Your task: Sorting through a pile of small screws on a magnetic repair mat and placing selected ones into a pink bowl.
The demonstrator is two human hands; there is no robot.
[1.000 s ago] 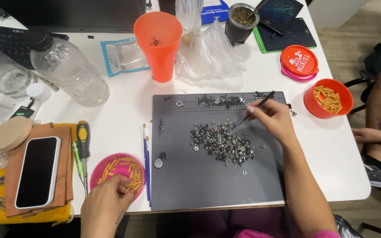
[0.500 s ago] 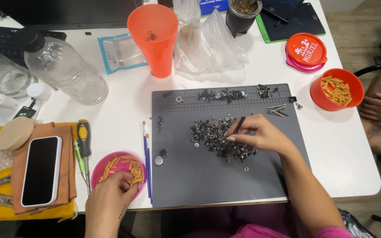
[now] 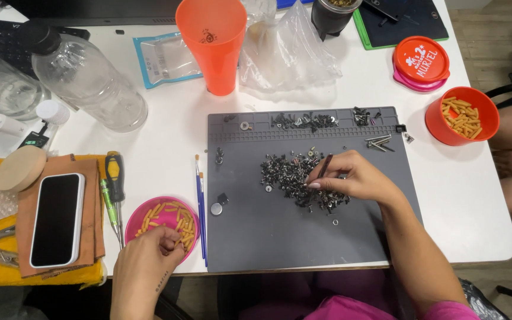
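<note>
Since a moment ago, her right hand [image 3: 357,181] has come back from the mat's far right corner and now works its black tweezers [image 3: 323,167], pinched between thumb and fingers, into the pile of small screws [image 3: 294,175] at the middle of the grey mat [image 3: 303,237]. Her left hand [image 3: 146,261] rests at the pink bowl [image 3: 140,220], near left, fingertips curled on the orange pieces. Tips kept low, singling out one screw, should serve best.

phone [image 3: 57,219]: dark screen, white rim, on brown pad, far left | blue-edged clear pouch [image 3: 167,58]: flat, left of orange cup | crumpled clear bag [image 3: 285,50]: behind grey mat | orange round lid [image 3: 421,59]: white lettering (pink tub beneath)
</note>
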